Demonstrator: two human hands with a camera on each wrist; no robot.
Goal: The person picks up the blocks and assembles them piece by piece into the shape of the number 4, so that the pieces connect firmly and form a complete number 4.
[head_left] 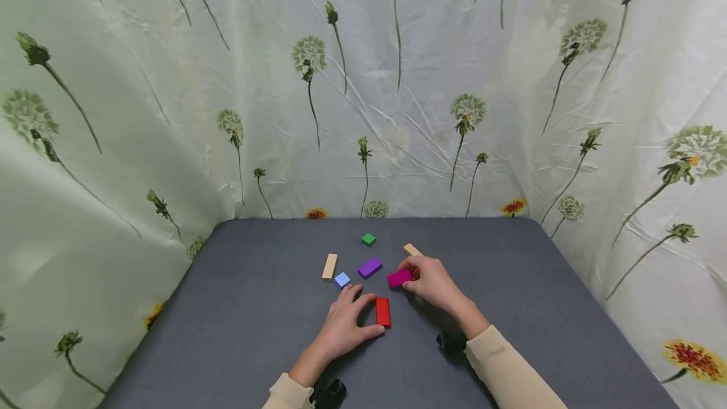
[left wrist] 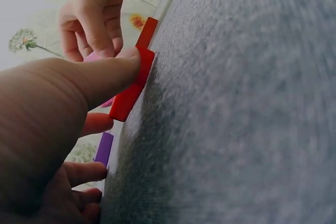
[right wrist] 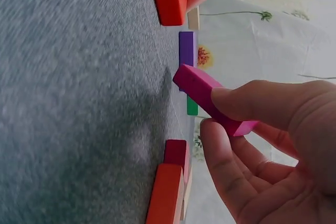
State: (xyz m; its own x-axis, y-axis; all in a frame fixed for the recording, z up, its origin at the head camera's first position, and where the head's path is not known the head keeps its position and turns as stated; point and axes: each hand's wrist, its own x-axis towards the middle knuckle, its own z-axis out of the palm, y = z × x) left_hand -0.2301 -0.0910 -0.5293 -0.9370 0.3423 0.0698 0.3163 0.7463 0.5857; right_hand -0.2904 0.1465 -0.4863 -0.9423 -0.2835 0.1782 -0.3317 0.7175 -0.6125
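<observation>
My right hand [head_left: 433,283] pinches a magenta block [head_left: 399,278] between thumb and fingers. In the right wrist view that magenta block [right wrist: 202,90] is tilted and held above the grey table. Closer to me, my left hand [head_left: 346,324] has thumb and index finger at the ends of a red block [head_left: 383,312], gripping it lengthwise. The left wrist view has the thumb pressed on this red block [left wrist: 128,95], which lies close over the table. A light blue block [head_left: 342,279] sits just beyond the left fingertips. Between the hands and farther back lies a purple block [head_left: 370,267].
A plain wooden block [head_left: 330,267] lies left of the blue one, and a green block [head_left: 368,239] sits at the back. Another wooden block [head_left: 412,249] is partly behind the right hand. An orange block [right wrist: 165,195] and a dark red block [right wrist: 176,152] appear near that hand.
</observation>
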